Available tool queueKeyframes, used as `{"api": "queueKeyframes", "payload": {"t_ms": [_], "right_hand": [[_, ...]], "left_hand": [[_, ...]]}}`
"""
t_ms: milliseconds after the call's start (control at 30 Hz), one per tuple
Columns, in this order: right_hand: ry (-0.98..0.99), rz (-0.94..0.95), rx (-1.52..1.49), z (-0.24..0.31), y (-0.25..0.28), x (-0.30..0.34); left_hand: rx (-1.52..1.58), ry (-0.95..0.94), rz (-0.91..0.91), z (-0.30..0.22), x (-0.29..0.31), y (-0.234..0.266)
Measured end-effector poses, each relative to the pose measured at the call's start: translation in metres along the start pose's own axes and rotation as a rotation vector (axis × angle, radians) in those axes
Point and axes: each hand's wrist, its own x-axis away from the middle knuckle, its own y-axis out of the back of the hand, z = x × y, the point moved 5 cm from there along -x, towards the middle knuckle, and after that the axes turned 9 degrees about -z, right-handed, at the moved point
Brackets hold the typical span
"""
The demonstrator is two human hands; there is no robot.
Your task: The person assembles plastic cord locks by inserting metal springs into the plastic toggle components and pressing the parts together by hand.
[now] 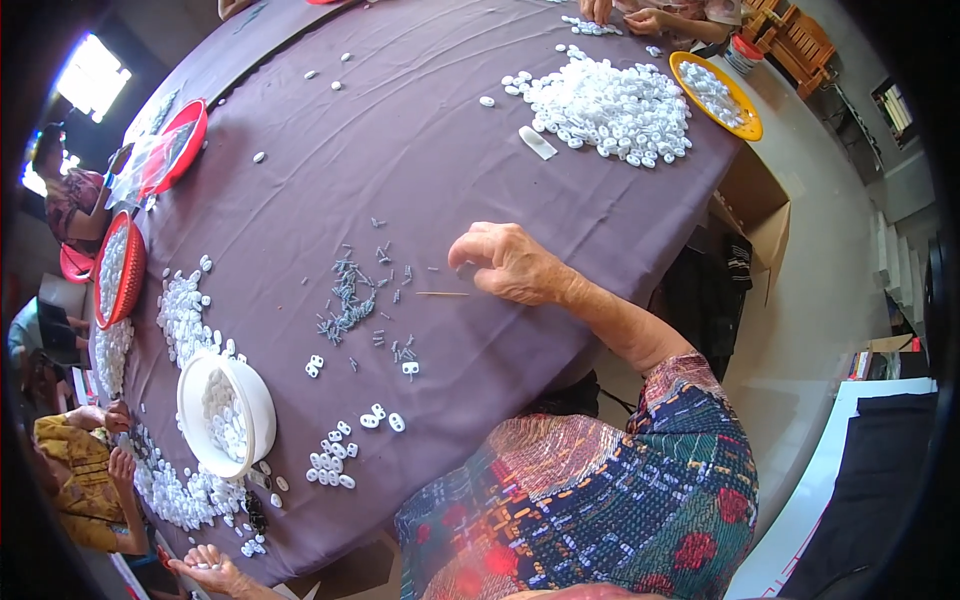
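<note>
A thin, pale tan stick [442, 293] lies on a mauve-brown tablecloth [430, 180], its long axis running almost level from left to right, its right end just beside the fingers of the right hand [510, 262]. The right hand is by far the nearer of the two, directly to the stick's right, thumb and forefinger curled toward each other; whether they pinch anything cannot be told. Left of the stick spread short, slim grey pegs [349, 310], thickest in a tangled pile and pointing every way. At lower left, the left hand [212, 572] cups a few small white beads [207, 567], fingers curled around them, well apart from the stick. Loose beads [330, 462], oval and two-holed, sit nearer the table's edge, with a white tub [262, 410] to their left. Farther out, a bead heap [620, 110] rises beside a yellow plate [748, 118], near a co-worker's hands [645, 20].
</note>
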Motion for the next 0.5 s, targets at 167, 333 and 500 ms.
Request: {"api": "queueKeyframes", "payload": {"t_ms": [167, 333, 500], "right_hand": [[-0.01, 0.012, 0.006, -0.004, -0.001, 0.0], [0.041, -0.013, 0.029, 0.003, 0.002, -0.002], [0.189, -0.039, 0.314, -0.002, -0.012, 0.001]], "left_hand": [[0.137, 0.127, 0.368, -0.004, 0.026, -0.067], [0.14, 0.343, 0.88, 0.015, 0.082, -0.159], [0.193, 0.561, 1.049, 0.064, 0.121, -0.255]]}}
